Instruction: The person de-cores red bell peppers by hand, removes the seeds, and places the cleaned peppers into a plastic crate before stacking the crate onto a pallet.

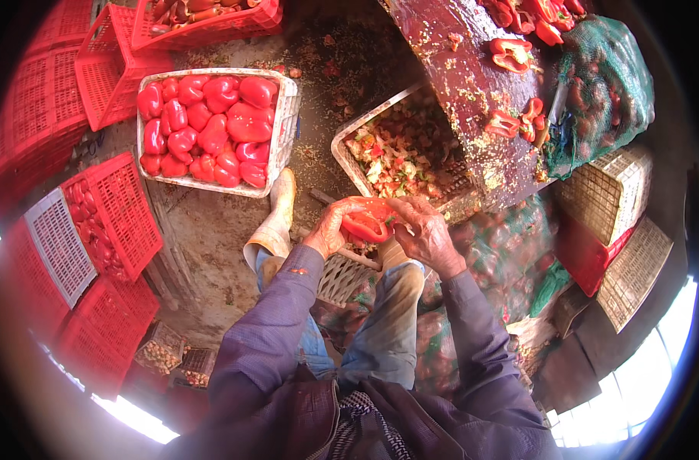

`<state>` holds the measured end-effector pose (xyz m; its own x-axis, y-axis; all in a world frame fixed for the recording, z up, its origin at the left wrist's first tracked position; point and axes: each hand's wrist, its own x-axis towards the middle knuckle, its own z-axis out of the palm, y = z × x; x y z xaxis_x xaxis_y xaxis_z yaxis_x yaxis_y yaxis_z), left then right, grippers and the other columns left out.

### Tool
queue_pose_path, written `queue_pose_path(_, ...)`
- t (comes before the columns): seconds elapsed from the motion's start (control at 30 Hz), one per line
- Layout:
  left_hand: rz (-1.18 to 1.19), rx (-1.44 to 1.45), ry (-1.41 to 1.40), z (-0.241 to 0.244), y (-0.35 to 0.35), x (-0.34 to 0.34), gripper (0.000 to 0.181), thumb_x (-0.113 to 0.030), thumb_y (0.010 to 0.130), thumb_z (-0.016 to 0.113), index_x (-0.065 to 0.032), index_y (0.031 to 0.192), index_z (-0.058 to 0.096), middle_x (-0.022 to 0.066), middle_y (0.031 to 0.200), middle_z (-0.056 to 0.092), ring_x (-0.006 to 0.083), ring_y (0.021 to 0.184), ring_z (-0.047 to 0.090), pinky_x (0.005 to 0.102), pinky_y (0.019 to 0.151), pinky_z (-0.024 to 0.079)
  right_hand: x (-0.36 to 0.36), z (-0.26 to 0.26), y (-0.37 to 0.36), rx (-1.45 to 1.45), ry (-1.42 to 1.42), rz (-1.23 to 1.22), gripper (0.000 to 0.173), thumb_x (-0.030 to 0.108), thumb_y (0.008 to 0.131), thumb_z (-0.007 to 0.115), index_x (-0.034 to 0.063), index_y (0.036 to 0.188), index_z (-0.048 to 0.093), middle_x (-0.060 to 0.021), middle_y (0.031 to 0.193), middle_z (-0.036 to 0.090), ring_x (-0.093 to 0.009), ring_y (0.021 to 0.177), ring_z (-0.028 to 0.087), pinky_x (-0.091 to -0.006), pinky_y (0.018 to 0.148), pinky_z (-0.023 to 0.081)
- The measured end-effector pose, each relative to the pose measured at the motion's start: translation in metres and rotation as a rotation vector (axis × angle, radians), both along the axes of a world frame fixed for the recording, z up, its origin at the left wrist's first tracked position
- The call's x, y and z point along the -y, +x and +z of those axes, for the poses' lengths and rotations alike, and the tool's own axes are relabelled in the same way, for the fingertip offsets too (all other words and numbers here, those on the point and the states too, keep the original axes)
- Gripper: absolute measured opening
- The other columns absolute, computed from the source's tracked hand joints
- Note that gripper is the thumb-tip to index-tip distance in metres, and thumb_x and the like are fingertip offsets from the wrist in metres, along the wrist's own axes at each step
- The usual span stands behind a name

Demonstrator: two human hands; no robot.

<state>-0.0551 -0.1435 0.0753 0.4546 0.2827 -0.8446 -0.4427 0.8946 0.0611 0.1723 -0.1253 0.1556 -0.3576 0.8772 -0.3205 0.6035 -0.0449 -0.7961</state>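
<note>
My left hand [328, 229] cups a cut-open red bell pepper [366, 225], held above my lap with its hollow inside facing up. The fingers and thumb of my right hand [427, 233] are at the pepper's right end, by a bit of green. Beyond the pepper, a crate [349, 164] holds pepper cores, seeds and scraps [398, 164], partly under the table's edge. To the left, a whitish plastic crate [283, 132] is filled with glossy red bell peppers [211, 132].
Cut peppers [510, 56] and scattered seeds lie on the dark red table [458, 75]. There a knife [558, 103] leans by a green mesh sack [608, 92]. Red crates [39, 109] stack at left; more mesh sacks [499, 253] lie at right. My boot [281, 201] stands near the pepper crate.
</note>
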Motion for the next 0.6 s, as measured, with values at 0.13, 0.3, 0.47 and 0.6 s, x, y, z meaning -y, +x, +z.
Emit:
queue_pose_path(0.13, -0.141, 0.004, 0.074, 0.002, 0.0, -0.001, 0.036, -0.025, 0.089, 0.062, -0.0029, 0.117, 0.067, 0.0142, 0.101, 0.072, 0.0255, 0.079, 0.073, 0.0377, 0.049, 0.059, -0.004, 0.002, 0.005, 0.043, 0.023, 0.35, 0.035, 0.004, 0.076, 0.066, 0.01, 0.109, 0.069, -0.0128, 0.089, 0.063, -0.034, 0.087, 0.065, -0.046, 0.07, 0.053)
queue_pose_path(0.3, -0.309, -0.015, 0.055, -0.021, 0.002, 0.011, 0.036, -0.028, 0.081, 0.069, -0.0101, 0.112, 0.07, 0.0118, 0.105, 0.07, 0.0293, 0.091, 0.07, 0.0515, 0.063, 0.06, 0.002, 0.0, 0.01, -0.105, -0.059, 0.462, 0.02, 0.01, 0.075, 0.066, 0.0118, 0.096, 0.067, -0.0135, 0.08, 0.057, -0.037, 0.076, 0.062, -0.0488, 0.064, 0.05)
queue_pose_path(0.47, -0.294, 0.0, 0.027, -0.017, 0.01, 0.016, 0.038, -0.03, 0.08, 0.07, -0.009, 0.112, 0.069, 0.0128, 0.106, 0.069, 0.03, 0.086, 0.071, 0.0489, 0.055, 0.06, 0.026, -0.003, 0.012, -0.038, 0.024, 0.398, 0.016, 0.015, 0.077, 0.069, 0.0097, 0.086, 0.057, -0.0134, 0.079, 0.057, -0.037, 0.069, 0.061, -0.0482, 0.058, 0.049)
queue_pose_path(0.6, -0.255, -0.069, 0.071, 0.018, 0.021, 0.003, 0.037, -0.029, 0.084, 0.067, -0.0044, 0.112, 0.067, 0.0152, 0.103, 0.069, 0.0285, 0.077, 0.073, 0.0394, 0.043, 0.059, 0.054, -0.024, 0.022, 0.107, 0.041, 0.156, 0.011, 0.011, 0.081, 0.068, 0.006, 0.085, 0.059, -0.0173, 0.078, 0.056, -0.039, 0.069, 0.061, -0.0481, 0.061, 0.048)
